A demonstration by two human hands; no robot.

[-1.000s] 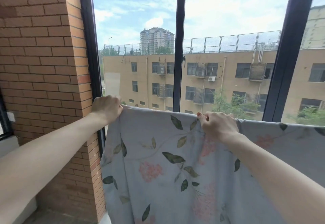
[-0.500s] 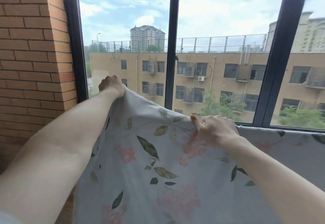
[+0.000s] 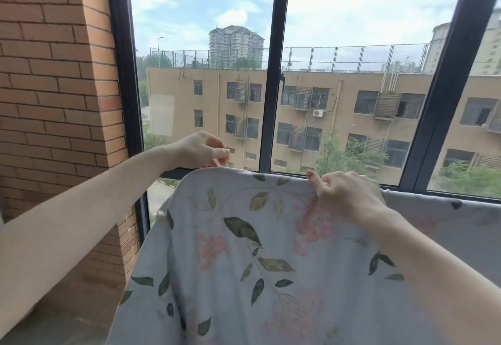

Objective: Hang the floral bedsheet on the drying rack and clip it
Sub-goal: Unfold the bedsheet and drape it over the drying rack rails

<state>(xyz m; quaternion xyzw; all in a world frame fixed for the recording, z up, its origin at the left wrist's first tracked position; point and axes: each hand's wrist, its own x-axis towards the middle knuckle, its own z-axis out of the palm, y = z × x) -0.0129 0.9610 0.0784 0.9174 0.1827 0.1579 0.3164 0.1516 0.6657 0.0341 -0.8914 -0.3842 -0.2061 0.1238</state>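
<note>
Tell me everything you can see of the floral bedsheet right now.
The floral bedsheet is pale grey-blue woven-looking cloth printed with green leaves and pink flower clusters. It hangs spread in front of the window, its top edge running roughly level and its rounded left corner drooping. The right hand grips the top edge; the left hand hovers just above the corner, apparently not holding it. No rack or clip shows.
</note>
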